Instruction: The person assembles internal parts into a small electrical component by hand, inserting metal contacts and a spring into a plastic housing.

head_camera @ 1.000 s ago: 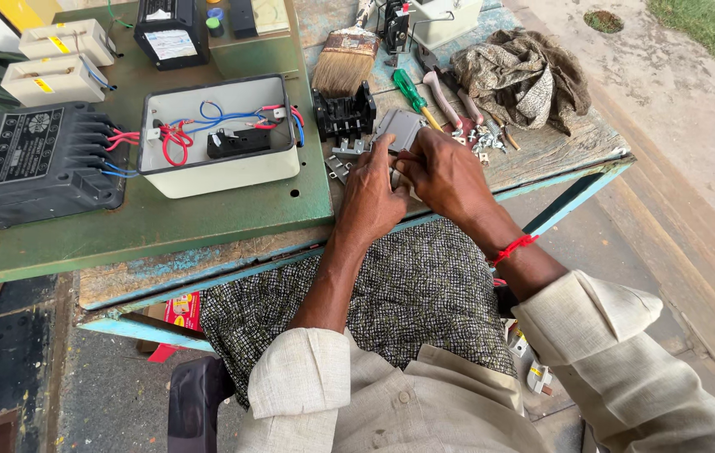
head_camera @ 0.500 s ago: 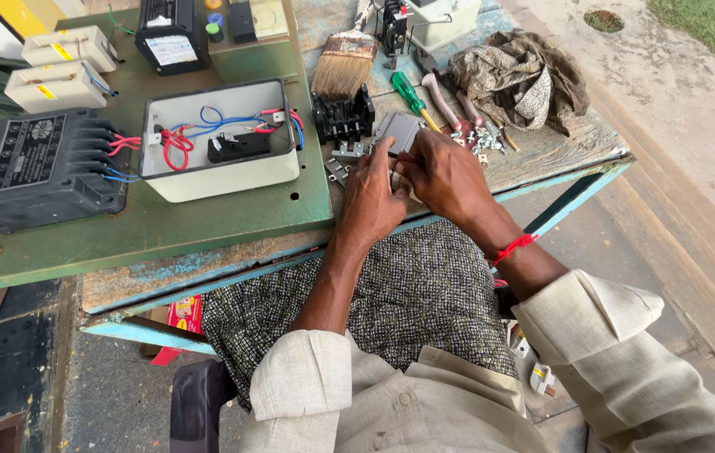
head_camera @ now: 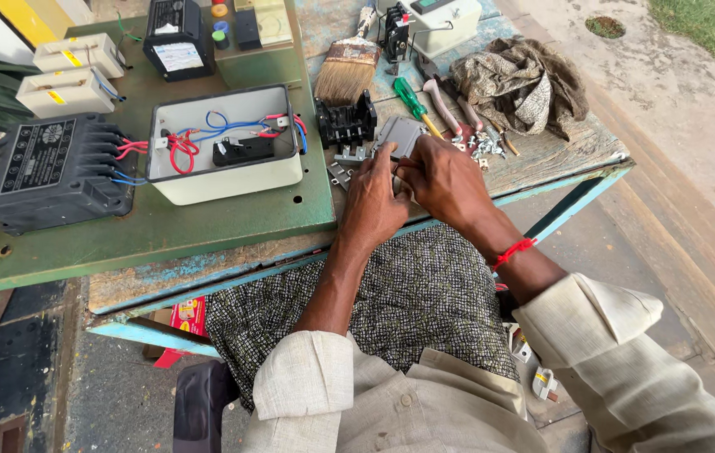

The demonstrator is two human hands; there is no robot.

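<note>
Head camera looks down on a worn wooden table (head_camera: 559,159) where both hands meet over a small grey plate (head_camera: 402,134) at the table's near edge. Left hand (head_camera: 374,201) has its fingers curled together against the plate's lower side; right hand (head_camera: 445,180), with a red thread at the wrist, has its fingers closed on the plate from the other side, so the two hands touch. Just behind the plate sits a black terminal block (head_camera: 345,122), with a paintbrush (head_camera: 347,67) beyond it. A green-handled screwdriver (head_camera: 412,99) and a crumpled rag (head_camera: 518,84) lie to the right. To the left, on a green board (head_camera: 206,222), stands an open white box (head_camera: 227,159) with red and blue wires inside
</note>
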